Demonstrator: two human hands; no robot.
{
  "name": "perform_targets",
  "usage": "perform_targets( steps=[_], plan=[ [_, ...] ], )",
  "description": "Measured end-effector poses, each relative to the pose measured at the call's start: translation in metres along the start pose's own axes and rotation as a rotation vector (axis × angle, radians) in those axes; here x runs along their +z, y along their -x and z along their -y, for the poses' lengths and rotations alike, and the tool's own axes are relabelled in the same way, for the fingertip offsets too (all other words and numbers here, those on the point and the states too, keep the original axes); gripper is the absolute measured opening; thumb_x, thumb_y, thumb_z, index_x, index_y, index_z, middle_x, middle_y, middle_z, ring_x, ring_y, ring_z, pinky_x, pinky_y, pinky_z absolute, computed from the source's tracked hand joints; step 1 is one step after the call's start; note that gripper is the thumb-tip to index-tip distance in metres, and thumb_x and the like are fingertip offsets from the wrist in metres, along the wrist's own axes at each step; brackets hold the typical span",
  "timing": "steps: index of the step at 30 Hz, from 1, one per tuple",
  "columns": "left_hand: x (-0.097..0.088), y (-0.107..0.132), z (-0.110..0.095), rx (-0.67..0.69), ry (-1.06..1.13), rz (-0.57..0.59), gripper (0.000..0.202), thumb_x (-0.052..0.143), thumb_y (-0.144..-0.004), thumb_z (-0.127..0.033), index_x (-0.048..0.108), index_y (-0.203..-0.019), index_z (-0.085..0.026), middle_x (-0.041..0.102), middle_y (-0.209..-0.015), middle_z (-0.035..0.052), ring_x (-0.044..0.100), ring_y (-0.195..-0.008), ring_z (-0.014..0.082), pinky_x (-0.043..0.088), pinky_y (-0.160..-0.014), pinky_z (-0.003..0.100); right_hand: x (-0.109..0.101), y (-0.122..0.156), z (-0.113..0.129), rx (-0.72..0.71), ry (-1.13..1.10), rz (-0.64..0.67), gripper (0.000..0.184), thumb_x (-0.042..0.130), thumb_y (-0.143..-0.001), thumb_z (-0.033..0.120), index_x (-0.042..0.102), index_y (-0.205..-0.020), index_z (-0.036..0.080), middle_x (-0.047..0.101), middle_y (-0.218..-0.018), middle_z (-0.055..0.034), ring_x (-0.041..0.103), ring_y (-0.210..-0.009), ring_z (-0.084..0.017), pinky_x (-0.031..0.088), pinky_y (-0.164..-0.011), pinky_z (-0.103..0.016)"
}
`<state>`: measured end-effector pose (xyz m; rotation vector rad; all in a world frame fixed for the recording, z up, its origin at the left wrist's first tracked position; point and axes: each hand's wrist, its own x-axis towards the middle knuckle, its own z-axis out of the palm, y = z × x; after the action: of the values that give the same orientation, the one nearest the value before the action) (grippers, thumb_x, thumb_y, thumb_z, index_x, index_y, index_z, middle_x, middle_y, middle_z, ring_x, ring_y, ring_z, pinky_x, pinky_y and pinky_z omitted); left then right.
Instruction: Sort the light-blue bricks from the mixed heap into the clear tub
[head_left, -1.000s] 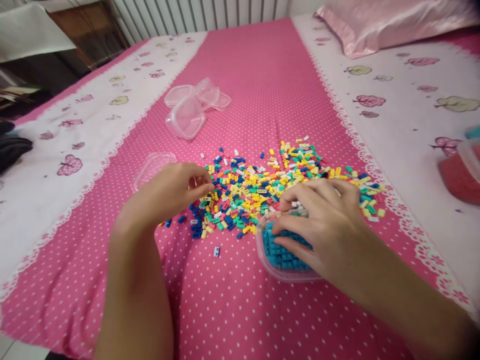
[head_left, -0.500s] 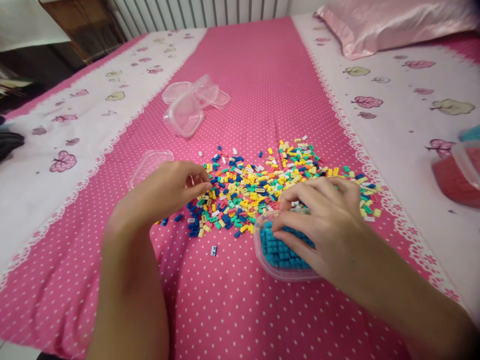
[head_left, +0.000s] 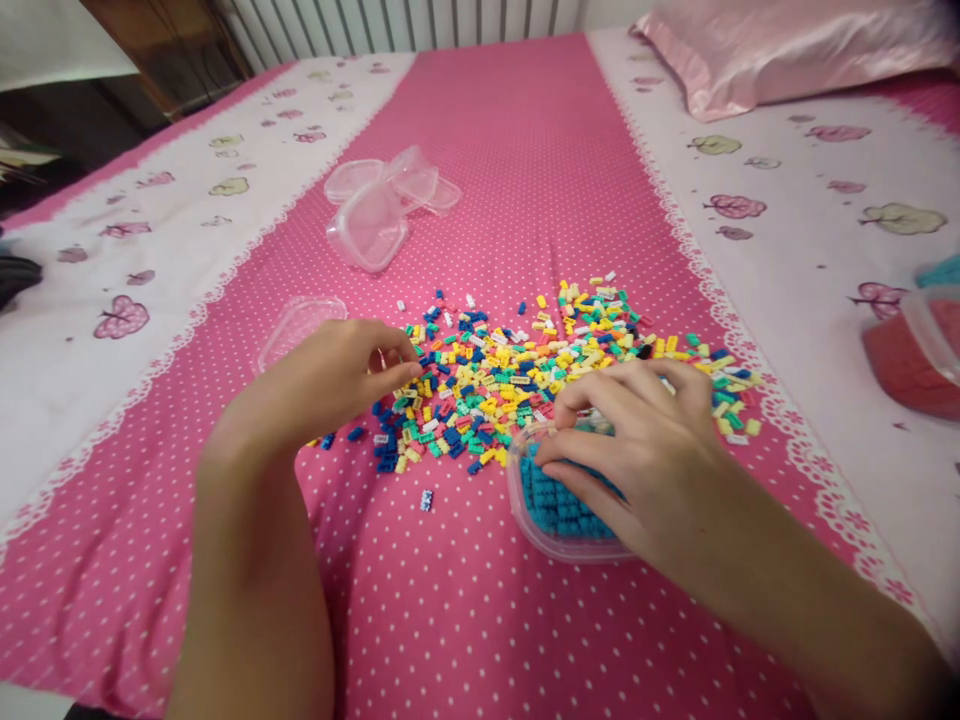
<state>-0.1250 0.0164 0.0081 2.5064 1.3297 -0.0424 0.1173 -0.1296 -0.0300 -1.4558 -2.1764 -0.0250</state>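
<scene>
At the left edge of a heap of small toy building bricks (head_left: 510,385), my left hand (head_left: 345,375) is held low with loosely curled fingers. A gap shows between its thumb and fingers, and I see nothing held there. My right hand (head_left: 637,440) is over a clear plastic container (head_left: 529,520), its thumb and index finger pinched together at the left inner side. Anything between those fingertips is too small or hidden to make out. Blue bricks (head_left: 566,510) fill the container in tight rows; my right hand covers its right part.
A clear lid (head_left: 300,325) lies behind my left hand. Several clear containers and lids (head_left: 371,230) are piled farther back. One patterned brick (head_left: 427,500) lies apart in front. A container of red bricks (head_left: 911,350) stands at the right, and a pink pillow (head_left: 787,55) at the back right.
My right hand has shifted very slightly left, its fingertips lower over the container. My left hand has hardly moved, and the brick heap looks the same.
</scene>
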Motion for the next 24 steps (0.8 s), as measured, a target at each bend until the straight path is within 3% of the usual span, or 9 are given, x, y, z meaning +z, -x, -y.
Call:
perform_targets(
  steps=[12, 17, 24],
  plan=[
    [0.001, 0.001, 0.006, -0.027, 0.004, 0.001, 0.032, 0.055, -0.086, -0.047, 0.074, -0.089, -0.022, 0.072, -0.079, 0.002, 0.061, -0.069, 0.0134, 0.041, -0.065, 0.026, -0.004, 0.002, -0.006, 0.006, -0.028, 0.0, 0.025, 0.062, -0.094, 0.023, 0.073, -0.072, 0.028, 0.067, -0.088, -0.0014, 0.054, -0.09, -0.024, 0.027, -0.094, -0.046],
    [-0.004, 0.008, 0.007, -0.096, 0.003, 0.051, 0.02, 0.059, -0.081, -0.031, 0.075, -0.088, -0.021, 0.073, -0.082, 0.0012, 0.062, -0.071, 0.0127, 0.043, -0.067, 0.025, 0.002, 0.002, -0.003, -0.01, -0.112, -0.049, 0.033, 0.053, -0.1, 0.031, 0.072, -0.072, 0.03, 0.067, -0.085, -0.002, 0.054, -0.089, -0.025, 0.026, -0.092, -0.047],
    [-0.006, 0.012, -0.013, 0.077, 0.17, 0.295, 0.012, 0.069, -0.08, -0.027, 0.075, -0.089, -0.022, 0.074, -0.087, -0.0002, 0.065, -0.079, 0.0127, 0.045, -0.071, 0.024, 0.01, 0.003, -0.003, -0.029, -0.091, -0.119, 0.04, 0.043, -0.103, 0.036, 0.072, -0.075, 0.03, 0.068, -0.084, -0.0035, 0.054, -0.087, -0.026, 0.028, -0.09, -0.048]
  ],
)
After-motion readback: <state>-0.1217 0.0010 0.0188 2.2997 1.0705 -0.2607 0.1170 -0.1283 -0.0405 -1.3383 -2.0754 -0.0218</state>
